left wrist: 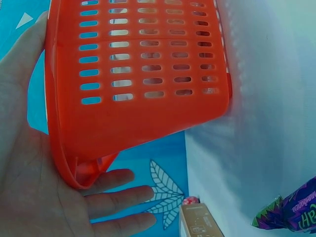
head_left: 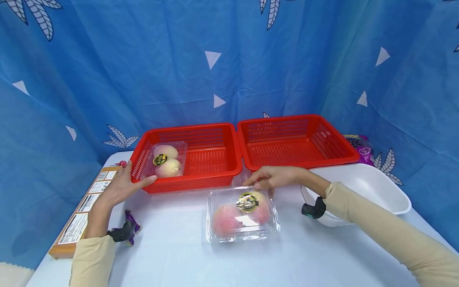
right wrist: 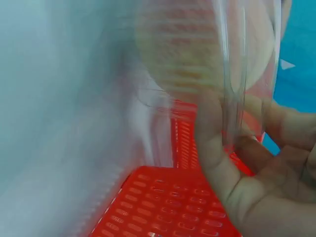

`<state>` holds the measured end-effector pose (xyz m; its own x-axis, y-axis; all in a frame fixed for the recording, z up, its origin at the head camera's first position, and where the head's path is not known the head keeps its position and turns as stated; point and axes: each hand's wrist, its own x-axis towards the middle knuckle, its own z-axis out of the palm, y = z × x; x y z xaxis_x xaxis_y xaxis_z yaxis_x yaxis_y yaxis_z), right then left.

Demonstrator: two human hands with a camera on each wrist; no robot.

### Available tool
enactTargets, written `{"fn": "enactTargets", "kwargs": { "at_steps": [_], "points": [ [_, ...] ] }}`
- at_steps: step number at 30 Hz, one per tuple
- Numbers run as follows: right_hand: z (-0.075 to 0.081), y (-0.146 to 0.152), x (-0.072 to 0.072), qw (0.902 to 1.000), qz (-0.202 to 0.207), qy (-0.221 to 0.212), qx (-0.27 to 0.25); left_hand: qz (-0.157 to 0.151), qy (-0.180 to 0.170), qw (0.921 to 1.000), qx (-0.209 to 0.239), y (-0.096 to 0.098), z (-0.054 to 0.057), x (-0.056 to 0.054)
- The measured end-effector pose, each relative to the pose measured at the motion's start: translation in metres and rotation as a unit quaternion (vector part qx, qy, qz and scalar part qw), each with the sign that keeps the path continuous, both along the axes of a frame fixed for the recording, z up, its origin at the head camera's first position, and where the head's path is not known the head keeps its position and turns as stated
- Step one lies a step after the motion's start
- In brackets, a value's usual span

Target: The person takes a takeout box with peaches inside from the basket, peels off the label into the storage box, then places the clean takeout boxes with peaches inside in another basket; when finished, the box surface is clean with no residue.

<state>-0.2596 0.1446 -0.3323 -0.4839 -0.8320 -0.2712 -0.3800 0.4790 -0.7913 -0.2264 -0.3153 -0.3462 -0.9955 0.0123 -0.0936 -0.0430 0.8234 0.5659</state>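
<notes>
My right hand [head_left: 274, 177] grips the back right corner of a clear plastic clamshell box [head_left: 229, 195] that holds two pinkish peaches [head_left: 227, 219] under a black and yellow round sticker. In the right wrist view, its fingers [right wrist: 212, 138] curl around the box's clear edge. At the left red basket [head_left: 197, 181], my left hand [head_left: 120, 185] rests at the front left corner, thumb along the rim and the other fingers [left wrist: 121, 200] extended beyond it. A second clear box with two paler peaches [head_left: 168, 168] lies inside that basket.
Beside it stands another red basket [head_left: 279, 151]. A white tub [head_left: 387, 191] sits front right of it, with a purple package [head_left: 365, 153] behind. On the left lie a cardboard box [head_left: 69, 235] and a small purple wrapped item [head_left: 133, 227]. A blue curtain [head_left: 229, 59] hangs behind.
</notes>
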Motion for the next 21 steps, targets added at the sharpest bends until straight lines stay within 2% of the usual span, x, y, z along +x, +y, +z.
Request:
{"fn": "enactTargets", "kwargs": {
  "at_steps": [4,7,11,14,17,19,21],
  "points": [
    [-0.008,-0.002,0.007,0.9979,-0.053,0.037,0.006,0.001,-0.001,1.0000,0.000,0.001,0.001,0.001],
    [-0.014,-0.002,0.012,0.9953,-0.077,0.058,0.010,-0.001,-0.002,1.0000,-0.002,0.001,0.001,0.001],
    [-0.015,-0.001,0.019,0.9891,-0.062,0.131,0.024,-0.006,0.003,1.0000,-0.003,0.000,-0.001,0.000],
    [-0.009,-0.002,0.029,0.9744,-0.042,0.216,0.045,-0.008,0.005,1.0000,0.000,0.000,-0.001,-0.001],
    [-0.005,-0.005,0.039,0.9562,-0.048,0.282,0.061,-0.007,0.002,0.9999,-0.007,0.000,0.001,-0.001],
    [-0.004,-0.007,0.044,0.9478,-0.061,0.306,0.064,-0.003,0.007,0.9996,-0.029,0.001,0.004,0.000],
    [-0.005,-0.010,0.048,0.9414,-0.074,0.323,0.061,-0.004,0.028,0.9979,-0.058,0.006,0.009,0.004]
  ]
}}
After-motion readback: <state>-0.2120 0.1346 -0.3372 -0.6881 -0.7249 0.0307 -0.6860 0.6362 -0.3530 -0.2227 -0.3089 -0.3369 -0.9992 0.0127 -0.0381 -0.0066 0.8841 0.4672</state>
